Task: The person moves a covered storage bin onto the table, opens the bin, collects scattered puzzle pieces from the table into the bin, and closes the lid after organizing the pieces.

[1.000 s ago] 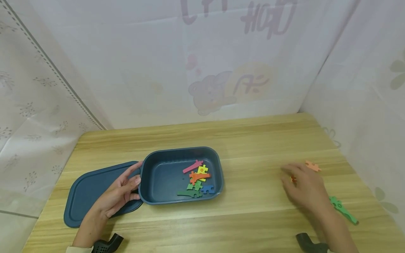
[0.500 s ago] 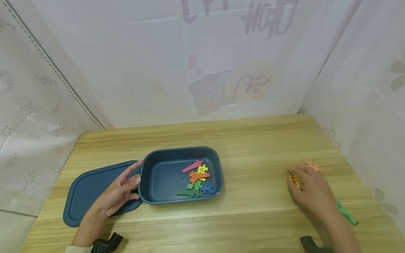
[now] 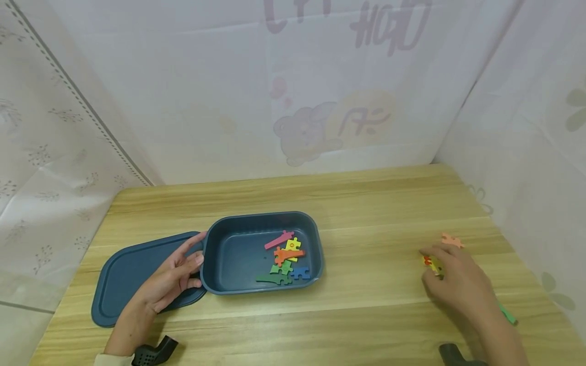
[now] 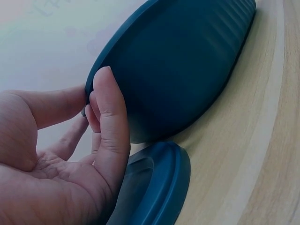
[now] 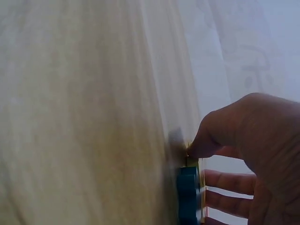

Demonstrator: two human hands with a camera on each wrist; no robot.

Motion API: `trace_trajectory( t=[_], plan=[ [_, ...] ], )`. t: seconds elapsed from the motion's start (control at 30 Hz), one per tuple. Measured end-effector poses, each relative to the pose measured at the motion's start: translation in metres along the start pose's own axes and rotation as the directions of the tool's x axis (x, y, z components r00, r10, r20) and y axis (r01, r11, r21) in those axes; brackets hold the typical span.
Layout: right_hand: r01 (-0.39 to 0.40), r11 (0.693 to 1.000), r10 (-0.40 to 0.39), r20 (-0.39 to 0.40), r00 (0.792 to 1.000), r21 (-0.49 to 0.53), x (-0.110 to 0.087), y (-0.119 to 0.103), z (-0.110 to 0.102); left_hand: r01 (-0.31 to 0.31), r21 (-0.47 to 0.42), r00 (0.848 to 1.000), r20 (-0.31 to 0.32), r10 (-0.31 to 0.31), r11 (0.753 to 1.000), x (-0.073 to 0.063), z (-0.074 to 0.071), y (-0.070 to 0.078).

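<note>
- At ten o'clock from the palm of the right hand (image 3: 462, 287) is a small yellow puzzle piece with red marks (image 3: 435, 267); thumb and fingers pinch it, with only a narrow gap between them.
- Its visible part runs from ten toward four o'clock, the red end at ten; the hand covers the rest, so I cannot tell the true long axis.
- Beside the thumb, the right wrist view shows a dark blue wavy edge (image 5: 188, 194); whether this is a separate piece, I cannot tell.
- From the yellow piece, the deep blue rectangular box with rounded corners (image 3: 238, 264) lies at nine o'clock, well apart across the wood-patterned surface (image 3: 366, 305); its long axis runs nearly nine to three.
- Nearer to this box is the left hand (image 3: 167, 284), whose thumb and fingers are closed on its nine o'clock rim.
- An orange foam-like puzzle piece (image 3: 452, 240) lies near the right hand, at one o'clock from the yellow one.
</note>
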State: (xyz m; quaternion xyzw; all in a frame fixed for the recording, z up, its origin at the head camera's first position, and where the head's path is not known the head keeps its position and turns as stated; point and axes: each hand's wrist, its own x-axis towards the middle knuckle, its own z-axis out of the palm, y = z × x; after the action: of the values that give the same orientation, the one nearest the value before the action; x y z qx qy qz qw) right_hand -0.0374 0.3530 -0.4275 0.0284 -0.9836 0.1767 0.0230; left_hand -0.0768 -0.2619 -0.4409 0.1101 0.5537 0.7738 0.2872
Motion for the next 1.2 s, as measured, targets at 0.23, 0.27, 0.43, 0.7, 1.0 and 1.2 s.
trace_trajectory(
  t=[0.23, 0.27, 0.43, 0.7, 1.0, 1.2],
  plan=[
    [-0.005, 1.0, 0.005, 0.062, 0.998, -0.012, 0.001, -0.002, -0.005, -0.009, -0.001, 1.0, 0.007, 0.009, 1.0, -0.001, 0.0, 0.002],
    [-0.002, 1.0, 0.003, 0.066, 0.998, -0.015, 0.001, -0.003, -0.006, -0.008, 0.002, 1.0, 0.005, 0.008, 1.0, -0.001, 0.0, 0.002],
    [0.002, 1.0, 0.0, 0.074, 0.997, -0.026, 0.003, -0.002, -0.007, -0.004, 0.009, 1.0, -0.001, 0.004, 1.0, -0.001, 0.001, 0.002],
    [-0.062, 0.998, 0.062, 0.057, 0.996, -0.008, 0.005, -0.004, -0.005, -0.004, 0.004, 1.0, 0.003, 0.004, 1.0, 0.0, 0.0, 0.001],
    [-0.106, 0.994, 0.106, 0.004, 0.994, 0.021, 0.007, -0.007, -0.004, 0.013, 0.029, 1.0, -0.008, -0.013, 1.0, 0.0, -0.003, 0.0],
    [-0.142, 0.989, 0.143, -0.026, 0.989, 0.034, 0.009, -0.017, -0.002, 0.013, 0.036, 1.0, -0.012, -0.013, 0.999, 0.0, -0.003, -0.001]
  ],
)
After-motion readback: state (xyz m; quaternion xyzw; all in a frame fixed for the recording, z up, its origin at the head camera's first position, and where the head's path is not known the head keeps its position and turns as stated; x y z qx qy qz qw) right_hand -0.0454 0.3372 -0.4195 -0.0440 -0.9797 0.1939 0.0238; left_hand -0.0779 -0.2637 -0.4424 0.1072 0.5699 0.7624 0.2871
